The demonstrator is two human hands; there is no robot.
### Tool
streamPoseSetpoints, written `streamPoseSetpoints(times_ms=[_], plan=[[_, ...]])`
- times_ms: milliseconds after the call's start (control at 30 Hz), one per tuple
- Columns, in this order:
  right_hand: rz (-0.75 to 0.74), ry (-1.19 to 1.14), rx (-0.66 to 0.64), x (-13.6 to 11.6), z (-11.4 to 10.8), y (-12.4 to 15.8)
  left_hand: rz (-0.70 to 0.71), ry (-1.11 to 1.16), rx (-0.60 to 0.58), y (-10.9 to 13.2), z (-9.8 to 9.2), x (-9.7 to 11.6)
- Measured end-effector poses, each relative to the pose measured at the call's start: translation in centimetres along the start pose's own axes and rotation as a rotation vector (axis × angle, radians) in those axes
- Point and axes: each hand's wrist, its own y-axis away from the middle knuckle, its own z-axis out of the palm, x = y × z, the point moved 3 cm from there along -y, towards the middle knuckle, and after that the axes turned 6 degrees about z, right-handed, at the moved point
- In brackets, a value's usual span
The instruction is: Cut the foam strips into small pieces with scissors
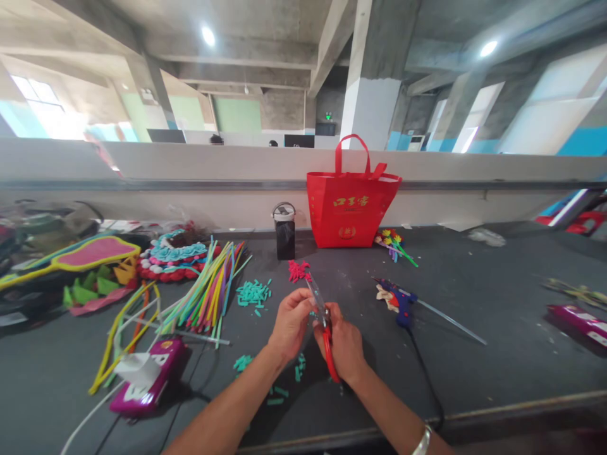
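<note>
Red-handled scissors are gripped in my right hand, their blades pointing up and away over the dark table. My left hand is closed in a pinch beside the blades; what sits between its fingertips is too small to make out. Just beyond the blade tips lies a pile of small red pieces. A heap of teal pieces is to the left of my hands, and more teal bits lie scattered beneath and around my left forearm.
Colourful pipe cleaners, a purple power strip and craft pieces cover the left. A black bottle and red bag stand behind. On the right are a glue gun with a cable and another purple strip.
</note>
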Motion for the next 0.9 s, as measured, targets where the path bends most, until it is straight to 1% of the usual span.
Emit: streamPoseSetpoints(times_ms=[233,433,567,733,900], plan=[[0.0,0.019,-0.002,-0.1,0.0,0.0,-0.009,-0.012,0.03,0.1,0.4,0.3],[0.013,-0.008,-0.028,0.3,0.2,0.1,0.01,-0.053,0.028,0.1,0.2,0.4],[0.038,-0.021,-0.002,0.6,0.1,0.0,0.047,-0.101,0.07,-0.1,-0.1,0.7],[0.049,0.054,0.035,0.5,0.0,0.0,0.093,-0.102,0.126,-0.4,-0.4,0.9],[0.039,0.14,0.05,0.1,-0.1,0.1,0.122,-0.115,0.117,-0.2,-0.6,0.5]])
